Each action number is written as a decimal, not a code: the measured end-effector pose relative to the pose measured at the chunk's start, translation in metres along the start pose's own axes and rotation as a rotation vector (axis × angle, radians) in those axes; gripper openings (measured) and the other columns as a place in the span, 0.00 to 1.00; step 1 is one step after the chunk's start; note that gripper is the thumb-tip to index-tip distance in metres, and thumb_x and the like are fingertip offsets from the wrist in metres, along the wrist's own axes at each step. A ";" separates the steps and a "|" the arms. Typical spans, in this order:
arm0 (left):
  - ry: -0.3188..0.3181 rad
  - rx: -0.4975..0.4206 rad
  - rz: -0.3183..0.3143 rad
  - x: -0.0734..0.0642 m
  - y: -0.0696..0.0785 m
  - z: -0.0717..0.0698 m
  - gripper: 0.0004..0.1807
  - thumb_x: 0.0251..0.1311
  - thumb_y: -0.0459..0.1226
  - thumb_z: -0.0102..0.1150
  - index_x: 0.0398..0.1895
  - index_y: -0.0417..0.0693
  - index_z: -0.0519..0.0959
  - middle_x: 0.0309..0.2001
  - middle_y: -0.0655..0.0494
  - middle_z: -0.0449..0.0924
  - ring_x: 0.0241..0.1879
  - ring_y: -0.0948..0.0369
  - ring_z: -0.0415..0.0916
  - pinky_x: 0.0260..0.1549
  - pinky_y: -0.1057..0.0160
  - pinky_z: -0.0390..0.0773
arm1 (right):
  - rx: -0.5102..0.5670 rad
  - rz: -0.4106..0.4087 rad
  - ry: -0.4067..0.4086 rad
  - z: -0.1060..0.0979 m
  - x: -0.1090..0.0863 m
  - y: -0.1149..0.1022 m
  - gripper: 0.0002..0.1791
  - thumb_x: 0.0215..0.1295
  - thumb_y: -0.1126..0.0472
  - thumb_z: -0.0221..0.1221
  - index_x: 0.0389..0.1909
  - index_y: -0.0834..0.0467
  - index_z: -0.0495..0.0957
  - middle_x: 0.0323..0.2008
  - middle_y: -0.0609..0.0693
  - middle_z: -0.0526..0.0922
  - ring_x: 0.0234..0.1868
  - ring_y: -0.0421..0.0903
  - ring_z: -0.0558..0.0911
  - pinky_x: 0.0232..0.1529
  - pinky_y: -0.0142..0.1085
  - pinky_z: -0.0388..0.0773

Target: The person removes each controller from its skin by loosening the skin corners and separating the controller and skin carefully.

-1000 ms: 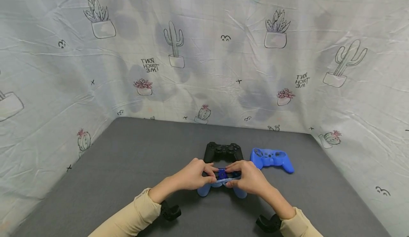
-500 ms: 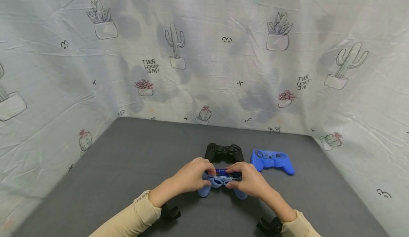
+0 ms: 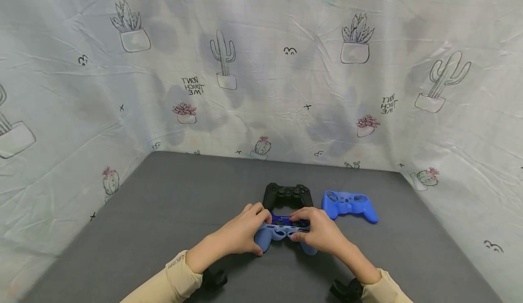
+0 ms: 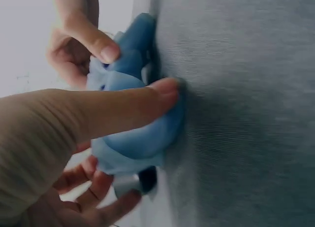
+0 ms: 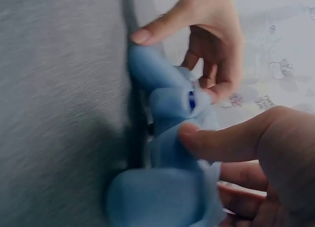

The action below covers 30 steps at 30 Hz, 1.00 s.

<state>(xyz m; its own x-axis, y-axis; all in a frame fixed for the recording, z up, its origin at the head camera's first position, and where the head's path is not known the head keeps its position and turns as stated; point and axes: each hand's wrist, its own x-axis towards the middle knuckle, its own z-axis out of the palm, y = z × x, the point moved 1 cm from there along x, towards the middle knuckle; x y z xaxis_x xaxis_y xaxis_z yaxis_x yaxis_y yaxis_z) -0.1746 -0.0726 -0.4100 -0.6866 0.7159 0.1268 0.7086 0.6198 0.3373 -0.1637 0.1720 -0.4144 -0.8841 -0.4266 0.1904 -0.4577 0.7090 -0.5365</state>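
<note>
A dark blue game controller (image 3: 283, 220) lies on the grey table, partly inside a light blue silicone cover (image 3: 263, 236). Its far edge, with lettering, shows above the cover. My left hand (image 3: 240, 234) grips the cover's left handle, thumb (image 4: 160, 91) at the handle's near end and fingers at the far side. My right hand (image 3: 320, 230) pinches the cover's right half, with its thumb (image 5: 197, 138) on the near edge and fingertips on the controller's far part. The palms and the cover's underside are hidden.
Just behind the hands sits a black game controller (image 3: 282, 193). To its right lies a brighter blue silicone cover (image 3: 349, 204). A white curtain (image 3: 261, 76) printed with cacti hangs round the grey table (image 3: 192, 189).
The cover's edge has been pulled away from the controller's face and now stands toward me. My left hand has shifted out onto the left handle; my right hand has stayed nearly in place.
</note>
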 end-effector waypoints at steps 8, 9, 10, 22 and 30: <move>0.074 -0.011 0.037 -0.002 -0.005 0.006 0.34 0.33 0.45 0.85 0.43 0.54 0.72 0.43 0.66 0.66 0.43 0.63 0.64 0.44 0.64 0.71 | 0.112 0.206 0.214 0.005 -0.020 0.003 0.27 0.46 0.54 0.78 0.48 0.55 0.82 0.49 0.49 0.80 0.47 0.48 0.80 0.45 0.45 0.79; 0.077 -0.011 0.040 -0.003 -0.005 0.006 0.34 0.33 0.45 0.85 0.42 0.54 0.72 0.42 0.66 0.67 0.43 0.63 0.64 0.43 0.64 0.71 | 0.134 0.242 0.238 0.005 -0.023 0.004 0.26 0.45 0.55 0.78 0.47 0.55 0.82 0.47 0.48 0.80 0.45 0.46 0.80 0.42 0.43 0.79; 0.080 -0.013 0.040 -0.003 -0.005 0.006 0.33 0.33 0.44 0.85 0.42 0.54 0.72 0.42 0.66 0.67 0.42 0.64 0.64 0.42 0.65 0.71 | 0.158 0.272 0.254 0.005 -0.026 0.004 0.25 0.46 0.57 0.78 0.45 0.55 0.81 0.46 0.47 0.79 0.43 0.46 0.81 0.41 0.42 0.80; 0.125 -0.039 0.022 -0.006 0.000 0.006 0.31 0.31 0.43 0.86 0.37 0.54 0.73 0.37 0.67 0.69 0.39 0.65 0.66 0.38 0.66 0.72 | 0.185 0.211 0.293 0.006 -0.031 0.014 0.17 0.46 0.55 0.78 0.30 0.52 0.78 0.34 0.45 0.76 0.36 0.42 0.78 0.34 0.34 0.79; 0.125 -0.071 0.038 -0.006 -0.003 0.009 0.31 0.31 0.43 0.86 0.36 0.54 0.72 0.36 0.67 0.69 0.39 0.65 0.67 0.38 0.65 0.72 | 0.215 0.152 0.305 0.007 -0.031 0.017 0.17 0.45 0.59 0.78 0.29 0.52 0.78 0.33 0.45 0.77 0.35 0.43 0.79 0.32 0.32 0.80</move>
<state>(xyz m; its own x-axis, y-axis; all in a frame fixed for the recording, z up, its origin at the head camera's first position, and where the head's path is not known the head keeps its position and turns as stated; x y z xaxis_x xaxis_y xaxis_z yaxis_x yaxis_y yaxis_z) -0.1711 -0.0764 -0.4203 -0.6773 0.6904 0.2544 0.7245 0.5654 0.3943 -0.1431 0.1940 -0.4352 -0.9423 -0.1166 0.3137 -0.3181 0.6036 -0.7311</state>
